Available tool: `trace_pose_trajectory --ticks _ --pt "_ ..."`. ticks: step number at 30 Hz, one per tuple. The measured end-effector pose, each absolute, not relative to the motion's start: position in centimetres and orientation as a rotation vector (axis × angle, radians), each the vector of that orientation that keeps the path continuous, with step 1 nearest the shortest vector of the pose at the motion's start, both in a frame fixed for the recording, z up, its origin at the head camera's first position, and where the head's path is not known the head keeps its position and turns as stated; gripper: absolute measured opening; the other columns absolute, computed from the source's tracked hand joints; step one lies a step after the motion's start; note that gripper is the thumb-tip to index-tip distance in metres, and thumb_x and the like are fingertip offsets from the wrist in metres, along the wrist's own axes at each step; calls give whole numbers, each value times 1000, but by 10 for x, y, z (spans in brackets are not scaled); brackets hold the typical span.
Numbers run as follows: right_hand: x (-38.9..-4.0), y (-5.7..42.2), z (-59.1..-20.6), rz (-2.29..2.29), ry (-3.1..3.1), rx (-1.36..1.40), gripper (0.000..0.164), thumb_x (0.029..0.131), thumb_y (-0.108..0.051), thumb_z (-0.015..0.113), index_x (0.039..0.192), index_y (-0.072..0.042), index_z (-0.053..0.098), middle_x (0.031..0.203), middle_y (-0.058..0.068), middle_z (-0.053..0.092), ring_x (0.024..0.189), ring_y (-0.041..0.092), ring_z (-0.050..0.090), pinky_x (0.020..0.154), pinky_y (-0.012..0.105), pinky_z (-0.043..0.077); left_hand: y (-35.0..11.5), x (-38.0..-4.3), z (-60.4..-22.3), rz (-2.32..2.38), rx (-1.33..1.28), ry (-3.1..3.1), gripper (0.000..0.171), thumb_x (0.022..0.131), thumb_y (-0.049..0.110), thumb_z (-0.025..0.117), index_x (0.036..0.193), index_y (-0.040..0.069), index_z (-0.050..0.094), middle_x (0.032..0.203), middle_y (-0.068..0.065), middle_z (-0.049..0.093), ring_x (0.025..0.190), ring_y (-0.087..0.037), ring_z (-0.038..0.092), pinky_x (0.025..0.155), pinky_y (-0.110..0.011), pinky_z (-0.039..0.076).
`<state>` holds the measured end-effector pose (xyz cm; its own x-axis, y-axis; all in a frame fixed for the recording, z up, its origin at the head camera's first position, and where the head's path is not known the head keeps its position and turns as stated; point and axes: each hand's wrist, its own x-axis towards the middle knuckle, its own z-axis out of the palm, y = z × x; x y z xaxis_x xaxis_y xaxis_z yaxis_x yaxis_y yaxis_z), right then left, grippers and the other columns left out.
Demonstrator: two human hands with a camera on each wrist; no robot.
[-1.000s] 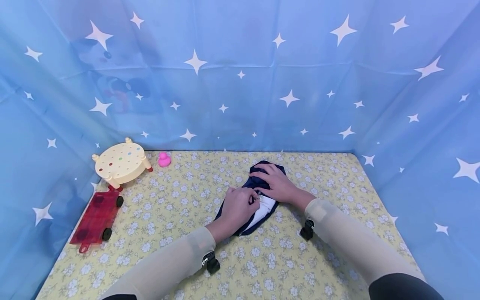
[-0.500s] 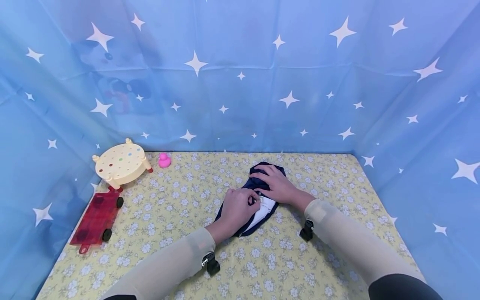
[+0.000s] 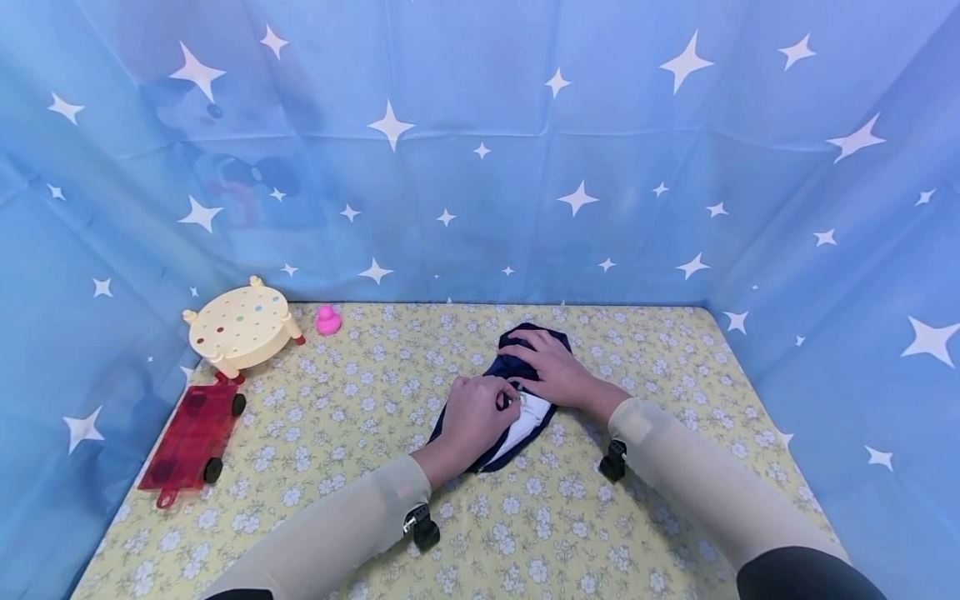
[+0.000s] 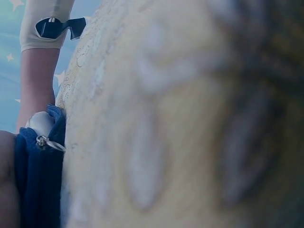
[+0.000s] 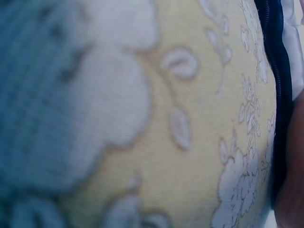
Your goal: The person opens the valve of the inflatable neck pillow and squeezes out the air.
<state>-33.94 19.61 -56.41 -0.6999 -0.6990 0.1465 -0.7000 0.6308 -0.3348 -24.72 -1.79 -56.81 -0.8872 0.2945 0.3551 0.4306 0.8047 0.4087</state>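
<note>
A navy zip pouch [image 3: 513, 367] with a white lining [image 3: 531, 410] lies right of the middle of the table, its opening spread. My left hand [image 3: 476, 417] is over its near part; the thumb and forefinger meet in a pinch at the opening. A tiny pale bit shows at those fingertips, too small to make out. My right hand [image 3: 553, 367] rests across the far part, fingers spread and fairly straight, thumb reaching toward the left fingertips. The left wrist view shows a silver zipper pull [image 4: 47, 142]; the right wrist view catches the pouch's zipped edge [image 5: 278, 61].
At the table's left, a cream spotted toy table [image 3: 240, 327] lies with its legs splayed, beside a pink toy duck [image 3: 328, 321]. Nearer stands a translucent red wheeled toy wagon [image 3: 191, 437]. A yellow flowered cloth [image 3: 360, 467] covers the table; blue star-printed curtains [image 3: 480, 225] surround it.
</note>
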Motion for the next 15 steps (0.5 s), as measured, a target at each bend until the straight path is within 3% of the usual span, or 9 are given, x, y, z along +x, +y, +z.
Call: trace_pose_trajectory --ticks 15 --pt "-342 197 -566 566 -2872 1209 54 110 -37 71 161 -25 59 170 11 43 159 41 35 124 70 29 -17 -248 -569 -687 -560 -2729 12 100 32 79 89 27 75 79 16 66 69 -4 61 78 -38 48"
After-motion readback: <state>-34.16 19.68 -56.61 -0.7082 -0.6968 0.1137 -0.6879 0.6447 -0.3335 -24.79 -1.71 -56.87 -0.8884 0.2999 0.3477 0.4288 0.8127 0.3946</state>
